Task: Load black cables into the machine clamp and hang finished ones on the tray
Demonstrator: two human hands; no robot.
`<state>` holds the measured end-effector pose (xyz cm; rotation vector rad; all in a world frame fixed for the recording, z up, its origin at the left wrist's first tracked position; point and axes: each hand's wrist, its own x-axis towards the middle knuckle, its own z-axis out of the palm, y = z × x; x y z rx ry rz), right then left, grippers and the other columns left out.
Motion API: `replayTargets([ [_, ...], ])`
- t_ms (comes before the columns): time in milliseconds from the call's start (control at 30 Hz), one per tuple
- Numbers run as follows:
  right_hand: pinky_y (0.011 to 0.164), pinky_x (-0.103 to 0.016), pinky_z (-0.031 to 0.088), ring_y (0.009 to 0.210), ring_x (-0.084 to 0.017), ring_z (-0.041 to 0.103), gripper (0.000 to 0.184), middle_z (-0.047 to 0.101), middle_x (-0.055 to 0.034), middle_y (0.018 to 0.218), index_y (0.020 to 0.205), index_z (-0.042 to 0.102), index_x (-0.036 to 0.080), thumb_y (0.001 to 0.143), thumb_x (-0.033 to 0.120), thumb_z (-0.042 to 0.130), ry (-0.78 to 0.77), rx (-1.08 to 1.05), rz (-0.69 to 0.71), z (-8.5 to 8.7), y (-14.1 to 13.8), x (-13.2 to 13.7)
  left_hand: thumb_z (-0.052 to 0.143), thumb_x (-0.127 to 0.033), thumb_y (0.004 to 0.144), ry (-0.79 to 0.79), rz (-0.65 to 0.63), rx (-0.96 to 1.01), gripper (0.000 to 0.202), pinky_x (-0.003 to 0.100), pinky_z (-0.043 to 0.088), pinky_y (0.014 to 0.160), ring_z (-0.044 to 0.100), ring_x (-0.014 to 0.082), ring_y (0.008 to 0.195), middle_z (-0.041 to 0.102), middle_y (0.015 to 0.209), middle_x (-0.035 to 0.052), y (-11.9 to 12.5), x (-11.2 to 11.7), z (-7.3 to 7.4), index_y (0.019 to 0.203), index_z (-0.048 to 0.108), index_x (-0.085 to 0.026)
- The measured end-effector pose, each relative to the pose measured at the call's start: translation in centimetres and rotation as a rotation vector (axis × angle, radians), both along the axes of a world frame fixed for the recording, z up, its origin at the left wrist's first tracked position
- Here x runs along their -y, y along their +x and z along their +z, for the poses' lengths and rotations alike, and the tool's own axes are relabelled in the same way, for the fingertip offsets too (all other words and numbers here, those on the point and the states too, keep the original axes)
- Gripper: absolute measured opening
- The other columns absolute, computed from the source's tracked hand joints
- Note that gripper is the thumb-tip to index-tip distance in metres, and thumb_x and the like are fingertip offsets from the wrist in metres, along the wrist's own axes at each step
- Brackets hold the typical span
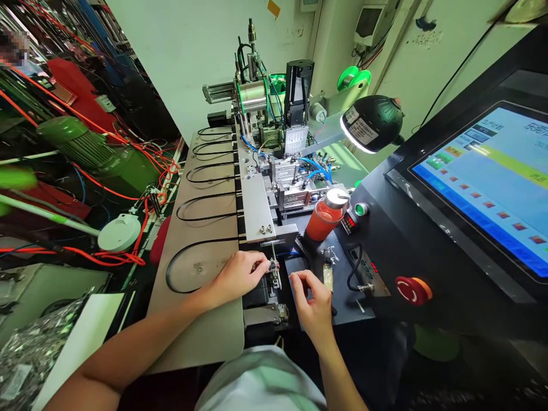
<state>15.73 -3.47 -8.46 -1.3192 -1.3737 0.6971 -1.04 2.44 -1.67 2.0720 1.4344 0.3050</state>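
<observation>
In the head-camera view, a worker's two bare hands meet the near end of a bench-mounted machine, apart from each other on either side of a small metal fixture (274, 279). The left hand (242, 271) reaches in from the left, its thumb and fingertips drawn together at the fixture's edge; whether they pinch anything cannot be told. The right hand (314, 305) stands just to the right of the fixture, fingers curled toward the thumb, and anything between its fingertips is too small to make out.

The fixture sits in front of the near end of a long pale metal plate (257, 205). To the left, five black loops of cable lie in a row across a tan surface (205, 339), the nearest loop (167, 277) passing just beyond the left forearm. Beyond the right hand, a lidded bottle (322, 221) of red-orange stands beside the machine's metal blocks, under a lit black lamp (372, 123). A red knob (409, 290) and a lit screen (492, 182) fill the dark console at right. At far left, a green motor (71, 142) sits among tangled orange cables (85, 253).
</observation>
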Motion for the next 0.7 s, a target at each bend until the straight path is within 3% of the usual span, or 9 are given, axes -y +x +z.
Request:
replayTargets([
  [200,0.055,-0.022,0.037,0.058,-0.011,0.047,0.027,0.05,0.0025,0.064,0.072,0.052,0.019,0.095,0.03,0.044,-0.04,-0.08,0.131,-0.3,0.1,-1.6,0.047,-0.023,0.089,0.012,0.017,-0.039,0.028,0.022,0.034,0.059,0.053,0.0123,0.06,0.064,0.065,-0.0001,0.6,-0.1,-0.3,0.069,0.065,-0.016],
  [500,0.052,-0.025,0.025,0.055,-0.01,0.031,0.032,0.032,0.0059,0.06,0.067,0.035,0.021,0.097,0.032,0.04,-0.055,-0.168,0.277,-1.0,-1.8,-4.1,0.047,-0.02,0.091,0.087,-0.021,-0.095,0.027,0.022,0.036,0.061,0.056,0.0128,0.062,0.064,0.066,0.0004,0.9,0.1,-0.7,0.07,0.064,-0.016],
  [700,0.053,-0.024,0.027,0.057,-0.011,0.032,0.031,0.033,0.0052,0.062,0.068,0.037,0.021,0.097,0.033,0.04,-0.051,-0.29,0.272,-1.8,-2.1,-4.1,0.049,-0.026,0.094,0.394,-0.113,-0.228,0.019,0.023,0.042,0.062,0.063,0.0132,0.071,0.067,0.086,0.0015,-0.1,1.0,-1.1,0.095,0.067,-0.019],
])
